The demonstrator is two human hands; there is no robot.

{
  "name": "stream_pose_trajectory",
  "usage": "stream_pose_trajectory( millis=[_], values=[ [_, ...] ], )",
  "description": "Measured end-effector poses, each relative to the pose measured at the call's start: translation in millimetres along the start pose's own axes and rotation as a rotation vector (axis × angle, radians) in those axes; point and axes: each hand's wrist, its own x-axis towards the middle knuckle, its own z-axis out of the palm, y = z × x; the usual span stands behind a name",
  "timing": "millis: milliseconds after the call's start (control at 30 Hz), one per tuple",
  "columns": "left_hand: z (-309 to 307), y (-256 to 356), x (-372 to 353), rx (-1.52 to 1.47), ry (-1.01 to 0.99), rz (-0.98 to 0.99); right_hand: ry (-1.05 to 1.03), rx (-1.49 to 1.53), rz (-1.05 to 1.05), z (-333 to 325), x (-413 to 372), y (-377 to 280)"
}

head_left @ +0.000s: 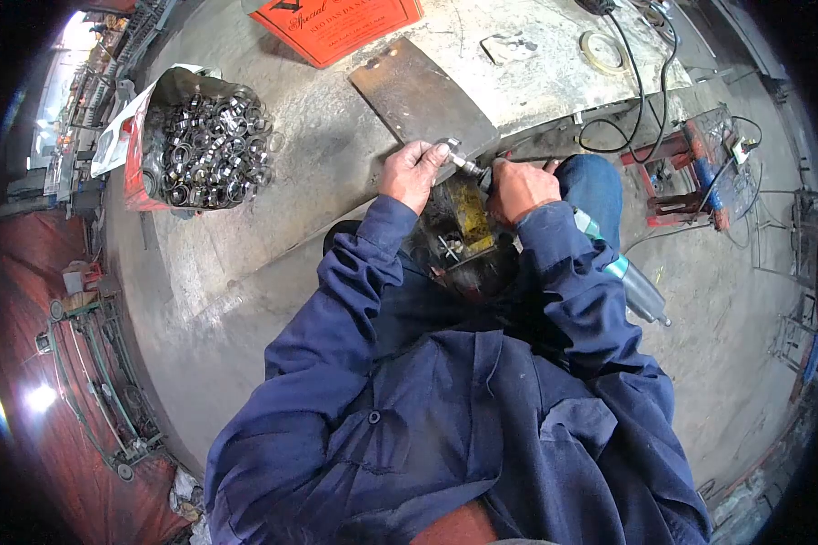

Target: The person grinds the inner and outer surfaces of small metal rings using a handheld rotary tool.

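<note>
My left hand (409,176) pinches a small shiny metal ring (452,143) between thumb and fingers. My right hand (523,191) is wrapped around the front of a die grinder (642,292) with a teal and silver body, which runs back under the right forearm. The grinder's narrow front end (469,167) points left at the ring. Whether it touches the ring is too small to tell. Both hands are over my lap, by the edge of a dark metal plate (424,91). Below them is a grimy yellow piece (472,216) among dark parts.
At left, a cut-open red and white can (134,173) holds a heap of metal rings (211,150). An orange-red container (336,25) stands at the top. A tape roll (603,52) and black cable (643,77) lie top right. A red and blue metal stand (703,173) is at right.
</note>
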Motion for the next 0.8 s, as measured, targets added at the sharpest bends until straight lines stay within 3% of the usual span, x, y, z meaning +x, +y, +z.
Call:
stream_pose_trajectory(
  millis=[333, 433, 500, 800],
  values=[
    [-1, 3, 0, -0.031, 0.024, -0.004, 0.033, 0.022, -0.021, 1, 0, 8],
    [-5, 19, 13, 0.090, -0.010, -0.067, 0.038, 0.023, 0.014, -7, -4, 21],
    [-5, 36, 19, 0.335, -0.038, -0.058, 0.047, 0.040, 0.018, -12, -9, 30],
    [1, 38, 61, 0.521, -0.169, -0.048, 0.057, 0.075, 0.061, -13, -13, 37]
  ],
)
